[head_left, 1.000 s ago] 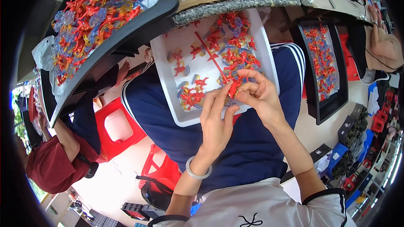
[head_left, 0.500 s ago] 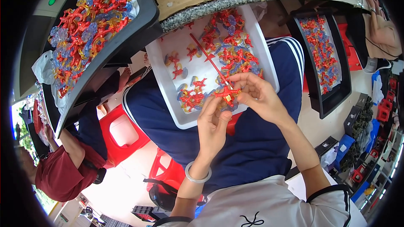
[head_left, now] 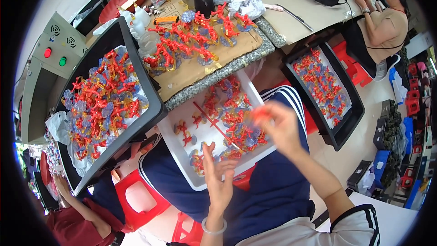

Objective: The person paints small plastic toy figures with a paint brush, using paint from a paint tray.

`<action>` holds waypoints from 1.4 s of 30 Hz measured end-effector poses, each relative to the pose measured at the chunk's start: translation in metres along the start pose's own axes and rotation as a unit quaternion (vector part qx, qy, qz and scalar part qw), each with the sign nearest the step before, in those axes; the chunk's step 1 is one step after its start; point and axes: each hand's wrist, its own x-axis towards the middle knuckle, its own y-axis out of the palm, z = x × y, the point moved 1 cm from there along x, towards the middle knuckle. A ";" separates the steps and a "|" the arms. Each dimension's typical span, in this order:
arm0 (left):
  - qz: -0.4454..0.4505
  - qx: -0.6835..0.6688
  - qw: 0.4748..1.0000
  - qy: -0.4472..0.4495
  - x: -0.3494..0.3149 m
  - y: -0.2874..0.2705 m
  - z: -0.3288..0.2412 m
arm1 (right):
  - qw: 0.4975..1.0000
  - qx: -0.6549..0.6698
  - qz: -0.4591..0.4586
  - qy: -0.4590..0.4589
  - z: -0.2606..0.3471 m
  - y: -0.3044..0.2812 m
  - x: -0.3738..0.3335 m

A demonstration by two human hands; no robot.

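Worker's lap, seen from above. The right hand [head_left: 280, 125] (blurred by motion) pinches a small red plastic piece [head_left: 261, 113] between its fingertips, raised above the white tray [head_left: 191, 173] that rests on the lap. The left hand [head_left: 218, 180] is spread open, fingers apart and empty, over the tray's near edge. Red and clear parts lie in the tray; a black tray [head_left: 152, 105] of the same parts stands to the left.

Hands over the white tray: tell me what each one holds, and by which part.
The right hand pinches a small red plastic piece in its fingertips; motion blur hides which part. The left hand is open above the white tray, holding nothing.
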 end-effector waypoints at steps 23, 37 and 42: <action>0.001 0.170 0.981 0.094 0.013 -0.067 0.039 | 0.936 -0.223 -0.017 -0.272 0.018 -0.047 0.188; -0.074 0.095 0.985 0.121 -0.004 -0.118 0.024 | 0.589 -0.522 -0.615 -0.058 0.363 -0.523 -0.056; -0.037 0.112 0.989 0.083 0.004 -0.119 0.038 | 0.592 -0.529 -0.608 0.024 0.402 -0.582 -0.107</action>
